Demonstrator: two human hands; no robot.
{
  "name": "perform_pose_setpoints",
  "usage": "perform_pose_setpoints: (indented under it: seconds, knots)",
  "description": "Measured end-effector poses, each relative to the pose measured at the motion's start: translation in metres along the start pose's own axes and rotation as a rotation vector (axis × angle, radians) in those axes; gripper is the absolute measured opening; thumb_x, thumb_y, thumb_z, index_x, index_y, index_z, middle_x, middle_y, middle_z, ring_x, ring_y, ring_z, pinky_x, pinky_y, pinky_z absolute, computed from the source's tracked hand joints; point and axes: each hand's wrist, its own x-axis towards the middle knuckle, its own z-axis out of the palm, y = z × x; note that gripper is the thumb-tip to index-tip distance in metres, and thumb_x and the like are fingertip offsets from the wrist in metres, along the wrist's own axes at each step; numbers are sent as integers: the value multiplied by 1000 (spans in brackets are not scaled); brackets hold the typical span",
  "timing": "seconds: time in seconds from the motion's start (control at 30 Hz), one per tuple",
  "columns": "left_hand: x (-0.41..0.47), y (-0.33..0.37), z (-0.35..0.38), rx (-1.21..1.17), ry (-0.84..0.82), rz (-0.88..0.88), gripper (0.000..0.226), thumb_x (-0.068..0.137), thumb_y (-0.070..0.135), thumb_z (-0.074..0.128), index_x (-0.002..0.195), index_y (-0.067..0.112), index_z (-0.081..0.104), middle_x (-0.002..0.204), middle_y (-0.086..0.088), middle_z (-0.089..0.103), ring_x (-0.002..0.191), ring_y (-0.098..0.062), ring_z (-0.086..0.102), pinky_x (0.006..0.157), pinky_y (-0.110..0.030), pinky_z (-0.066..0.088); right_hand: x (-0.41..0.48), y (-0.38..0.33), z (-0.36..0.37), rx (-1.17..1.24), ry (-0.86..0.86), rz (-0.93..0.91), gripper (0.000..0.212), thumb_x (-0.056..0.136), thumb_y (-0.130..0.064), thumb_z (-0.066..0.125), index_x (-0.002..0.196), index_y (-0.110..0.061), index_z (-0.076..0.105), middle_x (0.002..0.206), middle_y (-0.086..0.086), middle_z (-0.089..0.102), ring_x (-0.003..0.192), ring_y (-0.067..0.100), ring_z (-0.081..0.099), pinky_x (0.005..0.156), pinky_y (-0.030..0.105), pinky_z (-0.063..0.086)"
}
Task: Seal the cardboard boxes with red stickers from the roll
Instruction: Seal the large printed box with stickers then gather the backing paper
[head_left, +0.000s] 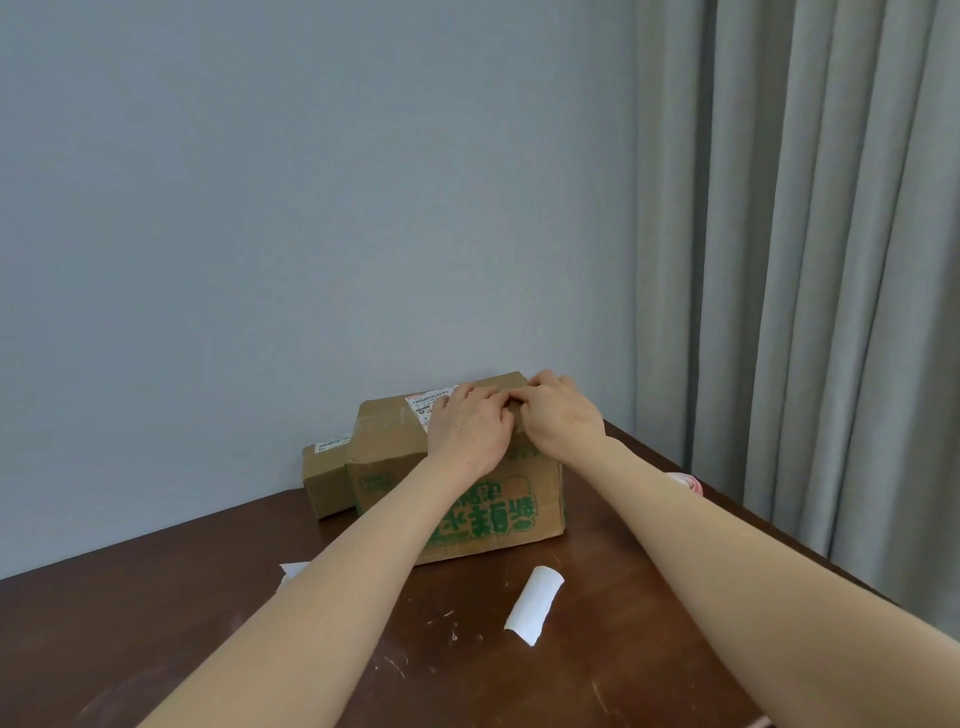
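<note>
A large cardboard box (467, 499) with green print stands on the brown table (597, 649) near the wall. Both hands rest on its top. My left hand (467, 426) lies over the white shipping label (426, 402), fingers bent, tips down on the lid. My right hand (558, 415) sits beside it, with its fingertips meeting the left hand's at the middle of the lid. No sticker shows under the fingers. A smaller cardboard box (324, 475) stands against the big box's left side. Behind my right forearm a bit of the red sticker roll (687, 483) peeks out.
A curled strip of white backing paper (535, 603) lies in front of the box. Another white scrap (293, 570) shows by my left forearm. A grey wall stands behind the boxes. Grey curtains (831, 260) hang along the table's right edge.
</note>
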Motion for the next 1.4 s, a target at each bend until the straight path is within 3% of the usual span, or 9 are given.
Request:
perform_pose_setpoints:
  seconds: [0.3, 0.53, 0.87, 1.0, 1.17, 1.3, 1.4]
  knots:
    - [3, -3, -5, -4, -52, -62, 47, 100, 31, 23, 145, 29, 35, 144, -2, 41, 134, -22, 33, 106, -40, 30, 5, 6, 1, 30, -32, 66, 44, 100, -31, 26, 139, -25, 46, 133, 11, 43, 124, 31, 37, 100, 45, 39]
    - [2, 2, -1, 35, -53, -47, 45, 100, 35, 21, 140, 30, 42, 141, 1, 44, 131, -21, 35, 102, -40, 31, 8, 5, 0, 30, -58, 91, 43, 100, -36, 28, 136, -30, 50, 129, 8, 44, 124, 30, 38, 97, 44, 39]
    - [4, 4, -4, 63, -102, -76, 48, 98, 42, 21, 137, 26, 44, 140, -4, 42, 128, -26, 34, 100, -42, 34, 8, 5, -2, 53, -80, 139, 46, 100, -40, 28, 137, -23, 49, 133, 10, 45, 124, 32, 40, 98, 47, 39]
    - [6, -4, -7, 81, -97, -113, 58, 96, 51, 24, 136, 15, 47, 142, -6, 42, 129, -25, 36, 102, -42, 35, 11, 6, -3, 90, -90, 178, 44, 98, -37, 31, 125, -10, 54, 125, 14, 50, 116, 35, 45, 94, 44, 41]
    - [2, -8, -6, 96, -88, -111, 64, 94, 60, 23, 136, 18, 48, 141, -3, 45, 129, -24, 39, 101, -41, 36, 12, 9, -2, 124, -97, 210, 48, 93, -43, 33, 107, -7, 62, 108, 14, 56, 104, 36, 52, 87, 43, 47]
    - [-4, -8, -6, 127, 61, -80, 56, 96, 53, 27, 122, 15, 60, 128, -2, 55, 117, -20, 49, 85, -35, 43, 10, 11, 2, 135, -90, 234, 41, 92, -47, 31, 68, -15, 43, 88, 8, 51, 85, 31, 51, 74, 39, 44]
    - [-8, -7, -3, 134, 72, -92, 52, 97, 48, 28, 115, 16, 65, 123, 0, 58, 112, -19, 51, 74, -33, 39, 7, 12, 2, 133, -41, 265, 44, 94, -46, 34, 60, -18, 36, 74, 3, 47, 75, 26, 48, 64, 32, 39]
